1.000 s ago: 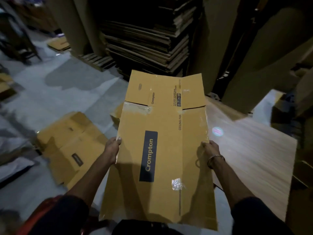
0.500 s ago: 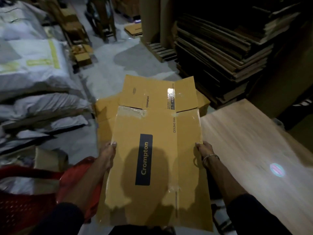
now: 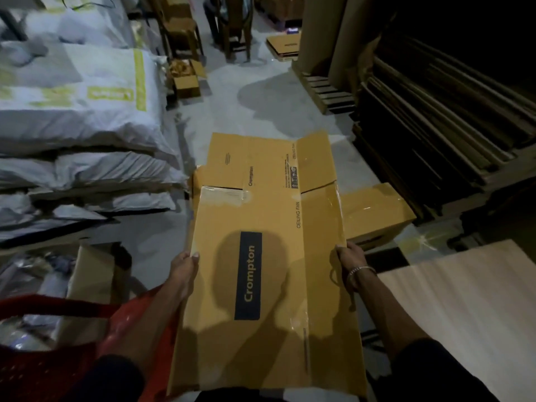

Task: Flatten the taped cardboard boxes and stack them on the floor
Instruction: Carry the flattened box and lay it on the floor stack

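Note:
A flattened tan Crompton ceiling-fan box [image 3: 272, 216] with clear tape on it is held level in front of me, its top flaps spread at the far end. My left hand [image 3: 185, 264] grips its left edge, thumb on top. Its right edge is gripped by my right hand [image 3: 349, 256], which wears a metal bangle. Under the held box, tan cardboard [image 3: 374, 210] lies on the grey floor and sticks out to the right; whether that piece is flat I cannot tell.
White filled sacks [image 3: 75, 111] are piled at the left. A tall stack of flat cardboard sheets [image 3: 441, 123] stands at the right, with a pallet [image 3: 327, 91] beyond it. A pale wooden board [image 3: 464, 309] lies at lower right. A red plastic chair [image 3: 58, 329] is at lower left.
My view has swung to the left with the box still held in both hands. The sacks have come into sight and the wooden board has slid to the right edge.

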Tool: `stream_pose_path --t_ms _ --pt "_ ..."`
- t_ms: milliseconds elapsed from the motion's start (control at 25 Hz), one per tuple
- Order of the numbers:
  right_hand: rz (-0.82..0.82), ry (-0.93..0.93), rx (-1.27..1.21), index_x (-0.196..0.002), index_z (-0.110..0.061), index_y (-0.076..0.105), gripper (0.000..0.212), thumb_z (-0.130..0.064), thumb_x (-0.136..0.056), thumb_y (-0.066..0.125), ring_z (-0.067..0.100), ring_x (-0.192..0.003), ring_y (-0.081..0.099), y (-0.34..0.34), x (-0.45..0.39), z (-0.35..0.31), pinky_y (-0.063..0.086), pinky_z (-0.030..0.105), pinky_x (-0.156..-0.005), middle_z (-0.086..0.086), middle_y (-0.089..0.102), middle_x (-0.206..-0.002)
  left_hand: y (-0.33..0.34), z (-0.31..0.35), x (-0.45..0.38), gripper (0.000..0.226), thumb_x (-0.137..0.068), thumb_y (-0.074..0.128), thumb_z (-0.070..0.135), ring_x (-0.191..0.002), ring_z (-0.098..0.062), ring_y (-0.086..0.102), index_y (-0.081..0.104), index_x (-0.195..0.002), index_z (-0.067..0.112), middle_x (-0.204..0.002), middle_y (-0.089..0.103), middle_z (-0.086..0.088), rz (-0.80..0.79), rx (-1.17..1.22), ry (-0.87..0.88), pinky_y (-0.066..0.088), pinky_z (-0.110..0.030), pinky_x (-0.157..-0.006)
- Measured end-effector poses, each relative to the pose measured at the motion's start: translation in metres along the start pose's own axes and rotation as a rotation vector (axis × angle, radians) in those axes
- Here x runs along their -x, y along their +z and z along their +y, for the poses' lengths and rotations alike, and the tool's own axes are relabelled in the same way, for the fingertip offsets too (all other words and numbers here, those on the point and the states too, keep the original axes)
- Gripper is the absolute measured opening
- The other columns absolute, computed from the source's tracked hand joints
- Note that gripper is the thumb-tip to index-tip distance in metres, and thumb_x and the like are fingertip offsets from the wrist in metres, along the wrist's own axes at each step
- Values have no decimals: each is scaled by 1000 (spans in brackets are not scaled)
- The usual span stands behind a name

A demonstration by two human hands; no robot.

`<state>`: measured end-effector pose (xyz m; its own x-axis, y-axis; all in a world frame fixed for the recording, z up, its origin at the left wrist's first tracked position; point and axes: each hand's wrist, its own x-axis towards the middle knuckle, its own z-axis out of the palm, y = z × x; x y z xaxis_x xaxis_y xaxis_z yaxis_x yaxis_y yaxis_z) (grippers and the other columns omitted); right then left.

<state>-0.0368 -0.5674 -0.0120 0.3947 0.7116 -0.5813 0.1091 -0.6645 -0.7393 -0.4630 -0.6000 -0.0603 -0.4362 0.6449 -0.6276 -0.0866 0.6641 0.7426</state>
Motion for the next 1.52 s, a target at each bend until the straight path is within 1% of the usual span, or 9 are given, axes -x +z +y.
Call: stream_pose_path --t_ms 160,360,520,760,1000,1120,1240,1320,1520 --pt "68 17 27 -109 -6 72 19 -7 -98 57 37 -95 67 46 -63 -70 57 47 -85 18 72 -101 28 74 -84 21 -103 59 15 -102 -33 66 70 -117 4 -116 71 -20 48 -22 -35 56 -50 -96" --pt "23 46 27 -110 -5 71 19 -6 -98 57 31 -86 63 123 -160 -142 54 40 -76 17 71 -98 53 133 -198 20 -103 59 11 -85 -27 58 70 -118 4 -102 67 -15 89 -31 -87 48 -33 -72" --pt "-29 50 70 -100 -10 72 14 -10 -96 58 34 -92 67 189 -260 -155 56 41 -82 13 73 -97 68 120 -303 20 -103 63 18 -90 -29 63 74 -115 7 -115 73 -20 138 -59 -95 50 -34 -75" --pt "-82 -34 81 -101 -17 67 15 -8 -98 55 31 -98 63 330 -441 -77 54 47 -94 6 68 -99 103 26 -487 32 -106 59 34 -112 -35 61 66 -126 10 -117 66 -15 323 -115 -15 49 -44 -91" --pt "-117 -83 35 -99 -15 73 29 -20 -81 50 38 -89 69 483 -617 90 60 61 -85 12 73 -93 154 -99 -658 8 -104 61 12 -92 -27 62 68 -108 14 -101 66 -13 455 -16 191 47 -28 -69" --pt "-153 -84 122 -112 -8 69 28 -14 -91 51 40 -93 68 538 -682 148 59 61 -86 19 72 -102 164 -167 -732 12 -103 63 12 -102 -25 60 67 -114 12 -108 64 -7 474 -115 187 44 -28 -80" --pt "-290 -126 439 -133 -5 52 37 -5 -96 53 38 -97 64 566 -729 181 55 41 -75 19 67 -107 161 -238 -789 58 -100 67 22 -125 -39 58 46 -150 2 -143 57 -18 244 -660 143 49 -44 -98" --pt "-296 -151 654 -141 -8 44 48 -10 -95 58 42 -108 62 568 -737 178 48 39 -80 22 64 -119 169 -257 -786 86 -101 63 34 -148 -44 36 13 -166 7 -169 22 -21 61 -1033 73 41 -54 -114" --pt "-358 -171 731 -155 -6 37 65 -17 -96 63 40 -131 54 522 -639 134 47 43 -105 22 55 -145 198 -199 -687 84 -102 62 32 -154 -35 28 12 -167 17 -172 20 -12 -111 -1194 228 37 -49 -119"
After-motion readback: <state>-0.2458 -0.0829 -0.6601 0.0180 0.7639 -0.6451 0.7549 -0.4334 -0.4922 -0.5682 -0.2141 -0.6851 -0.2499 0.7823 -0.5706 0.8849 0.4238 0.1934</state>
